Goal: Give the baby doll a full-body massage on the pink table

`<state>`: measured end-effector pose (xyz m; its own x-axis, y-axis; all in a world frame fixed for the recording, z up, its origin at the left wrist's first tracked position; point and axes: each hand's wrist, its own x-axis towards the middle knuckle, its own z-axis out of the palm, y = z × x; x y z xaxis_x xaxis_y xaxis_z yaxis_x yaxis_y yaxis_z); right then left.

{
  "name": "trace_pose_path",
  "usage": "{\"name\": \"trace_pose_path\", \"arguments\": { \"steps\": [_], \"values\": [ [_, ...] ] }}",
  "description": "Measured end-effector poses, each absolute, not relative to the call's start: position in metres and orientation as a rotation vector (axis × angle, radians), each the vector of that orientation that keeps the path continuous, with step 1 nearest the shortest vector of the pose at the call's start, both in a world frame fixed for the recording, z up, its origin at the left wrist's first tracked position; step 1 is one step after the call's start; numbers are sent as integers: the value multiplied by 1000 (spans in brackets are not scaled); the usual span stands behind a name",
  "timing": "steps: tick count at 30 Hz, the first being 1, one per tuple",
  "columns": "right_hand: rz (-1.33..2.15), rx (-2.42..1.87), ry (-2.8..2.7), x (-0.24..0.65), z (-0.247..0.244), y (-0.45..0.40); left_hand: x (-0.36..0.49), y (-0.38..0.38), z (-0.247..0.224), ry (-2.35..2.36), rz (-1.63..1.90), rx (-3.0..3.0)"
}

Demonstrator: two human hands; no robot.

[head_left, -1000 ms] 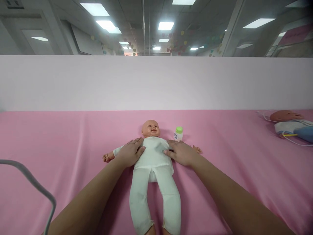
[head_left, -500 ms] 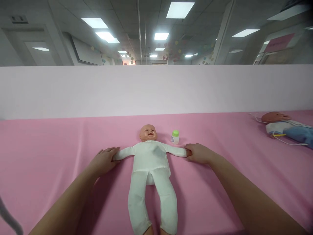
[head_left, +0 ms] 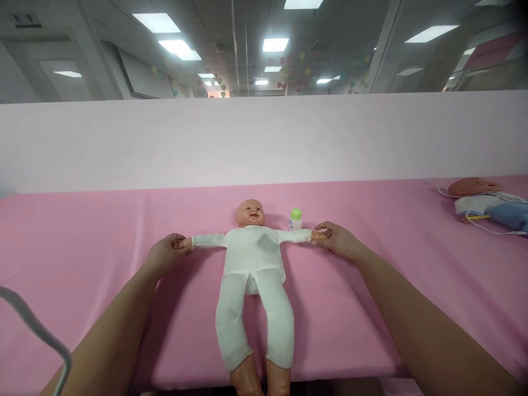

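A baby doll [head_left: 256, 253] in a white top and white trousers lies on its back, head toward the wall, arms stretched out sideways. My left hand [head_left: 167, 254] is closed around the doll's hand on the left side. On the other side, my right hand [head_left: 340, 242] grips the doll's other hand between thumb and fingers. Both doll hands show beyond the white sleeve ends. A small bottle with a green cap [head_left: 295, 219] stands just behind the doll's arm on the right, its base hidden by that arm.
The pink-covered table [head_left: 99, 220] ends at a front edge below the doll's shins. A white low wall [head_left: 264, 143] with glass above runs behind. At the right lies a second doll [head_left: 490, 203] in blue and white with thin tubing. A grey cable [head_left: 37, 324] curves at lower left.
Both my hands have shifted outward along the doll's arms to its hands, which now show bare. The arms lie straighter. The view has tilted down, bringing the table's front edge into sight.
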<state>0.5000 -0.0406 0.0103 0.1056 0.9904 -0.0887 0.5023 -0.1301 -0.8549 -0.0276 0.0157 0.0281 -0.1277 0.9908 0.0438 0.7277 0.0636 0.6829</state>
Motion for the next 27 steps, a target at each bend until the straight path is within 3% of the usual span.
{"name": "trace_pose_path", "arguments": {
  "steps": [9,14,27],
  "values": [
    [1349,-1209,-797,510,-15,-19,-29,26,7,1481,1175,1137],
    [1503,-1124,-865,510,-15,-23,-30,32,1,1397,1178,1006],
    [1290,-1330,-1012,508,-38,-25,-19,24,8,1410,1238,837]
  ]
}}
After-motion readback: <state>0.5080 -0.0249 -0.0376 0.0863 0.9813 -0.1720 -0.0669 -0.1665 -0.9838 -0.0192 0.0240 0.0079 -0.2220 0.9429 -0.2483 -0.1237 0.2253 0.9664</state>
